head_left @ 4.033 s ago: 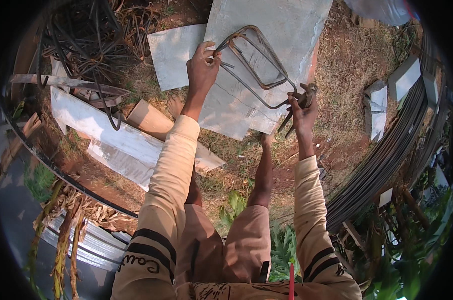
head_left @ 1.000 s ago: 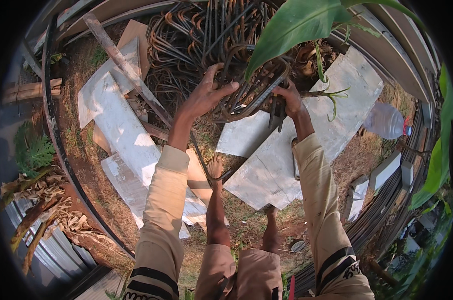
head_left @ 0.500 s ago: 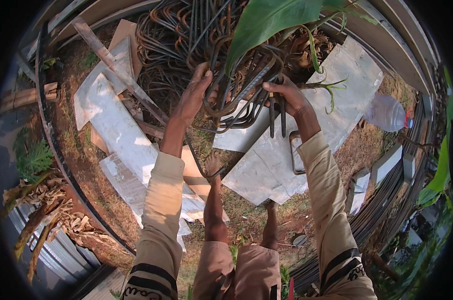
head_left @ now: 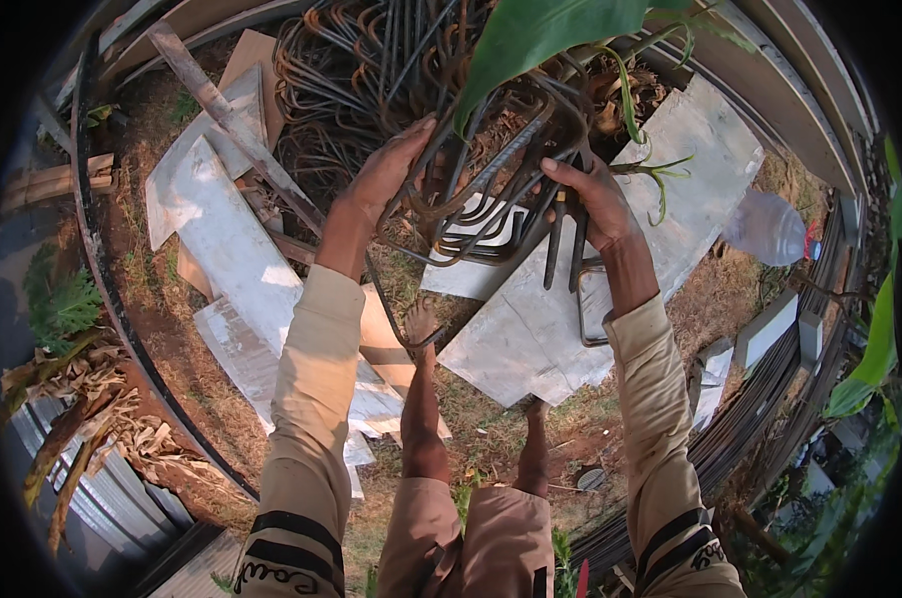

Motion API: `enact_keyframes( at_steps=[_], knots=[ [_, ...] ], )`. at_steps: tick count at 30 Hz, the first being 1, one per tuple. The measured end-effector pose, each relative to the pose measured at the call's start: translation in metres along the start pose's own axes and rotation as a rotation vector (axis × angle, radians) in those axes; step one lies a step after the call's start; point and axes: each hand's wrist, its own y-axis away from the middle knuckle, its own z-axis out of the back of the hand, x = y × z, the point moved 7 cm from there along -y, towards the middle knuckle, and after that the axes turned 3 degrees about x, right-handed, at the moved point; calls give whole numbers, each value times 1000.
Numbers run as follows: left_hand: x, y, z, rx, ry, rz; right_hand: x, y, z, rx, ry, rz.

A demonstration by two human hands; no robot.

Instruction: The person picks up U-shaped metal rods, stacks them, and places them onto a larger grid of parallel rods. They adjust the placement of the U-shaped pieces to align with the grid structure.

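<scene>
A bundle of bent rusty steel rod loops (head_left: 491, 194) hangs at the near edge of a big pile of the same loops (head_left: 371, 70). My left hand (head_left: 386, 174) grips the bundle's left side, fingers curled over the rods. My right hand (head_left: 592, 194) is on the bundle's right side and holds a dark pair of pliers (head_left: 562, 244), handles pointing down. One more rod loop (head_left: 592, 314) hangs by my right wrist. My bare legs and feet stand below on the ground.
Grey flat sheets (head_left: 530, 339) lie under the hands and more (head_left: 222, 249) to the left, with a wooden plank (head_left: 217, 105) across them. A large green leaf (head_left: 550, 30) overhangs the pile. At the right are a plastic bottle (head_left: 765, 227) and coiled steel rods (head_left: 760, 409).
Four seconds ago both hands held a single loop over the grey sheet. Since then the view has turned to the pile, and my left hand has closed on the bundle.
</scene>
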Motion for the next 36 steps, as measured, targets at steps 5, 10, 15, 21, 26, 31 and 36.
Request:
enact_keyframes(
  at_steps=[5,10,15,21,26,31,36],
  knots=[
    [-49,20,-54,60,-80,-166,30,24,11,11,41,193],
    [-58,16,-29,425,99,-287,50,62,-34,-73,169,306],
    [-29,35,-5,429,151,-269,17,92,-87,-244,247,339],
    [1,6,28,112,145,-160,-13,103,-107,-438,252,389],
    [16,-3,66,53,165,-236,2,101,-136,-495,282,487],
    [15,40,58,-38,335,-320,-6,102,-146,-505,344,380],
    [37,121,110,50,368,-361,-22,111,-173,-355,199,350]
  ],
)
